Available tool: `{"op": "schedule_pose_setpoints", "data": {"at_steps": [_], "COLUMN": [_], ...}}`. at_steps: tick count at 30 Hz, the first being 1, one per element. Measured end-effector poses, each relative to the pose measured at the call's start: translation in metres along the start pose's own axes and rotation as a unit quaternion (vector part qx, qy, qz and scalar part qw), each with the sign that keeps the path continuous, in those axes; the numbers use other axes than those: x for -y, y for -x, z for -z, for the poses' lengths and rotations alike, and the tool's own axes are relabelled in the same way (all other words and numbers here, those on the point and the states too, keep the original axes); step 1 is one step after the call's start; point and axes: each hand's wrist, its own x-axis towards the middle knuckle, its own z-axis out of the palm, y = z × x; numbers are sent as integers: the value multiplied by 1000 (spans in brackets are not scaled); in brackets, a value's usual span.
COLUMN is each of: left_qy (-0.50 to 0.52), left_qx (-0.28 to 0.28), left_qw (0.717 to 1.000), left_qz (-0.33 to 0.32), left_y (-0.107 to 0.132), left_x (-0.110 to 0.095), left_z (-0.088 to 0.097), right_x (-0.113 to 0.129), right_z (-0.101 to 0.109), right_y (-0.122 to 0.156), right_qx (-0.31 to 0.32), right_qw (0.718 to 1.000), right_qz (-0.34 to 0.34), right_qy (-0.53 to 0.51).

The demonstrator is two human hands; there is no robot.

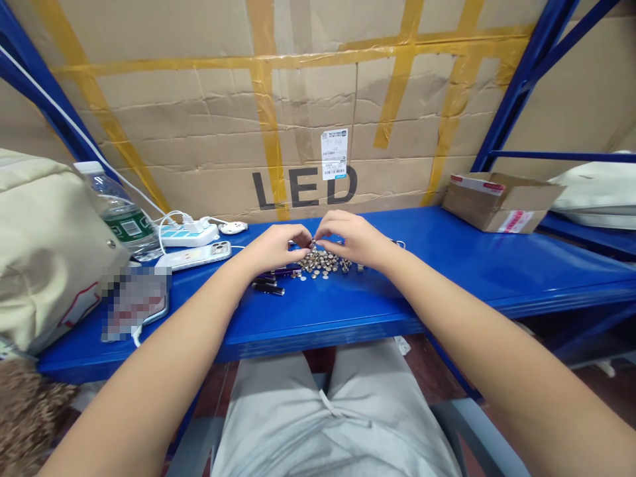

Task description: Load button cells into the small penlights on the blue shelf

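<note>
Left hand (279, 248) and right hand (352, 236) meet over the blue shelf (467, 265), fingertips nearly touching. Each has thumb and forefinger curved toward a small shiny piece (314, 244) between the 2 hands; cannot tell which hand, if either, is clamped on it. Pile of small silvery discs (324, 262) lies on the shelf just beneath. At least 2 dark tubes (271, 289) lie beside the left hand, near the pile. Open carton (501, 202) well apart, at right.
</note>
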Motion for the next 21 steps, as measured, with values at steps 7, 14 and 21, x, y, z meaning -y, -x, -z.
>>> {"op": "schedule_pose_setpoints", "data": {"at_steps": [7, 14, 21], "left_qy": [-33, -82, -88], "left_qx": [-3, -14, -55], "left_qw": [999, 996, 995], "left_qz": [-6, -25, -6], "left_y": [0, -1, -1], "left_x": [2, 5, 13], "left_z": [1, 4, 4], "right_x": [-7, -1, -2], "right_z": [-3, 0, 1], "right_y": [2, 1, 4], "right_qx": [23, 16, 110], "right_qw": [998, 1000, 989], "right_qz": [34, -9, -91], "right_qy": [52, 21, -45]}}
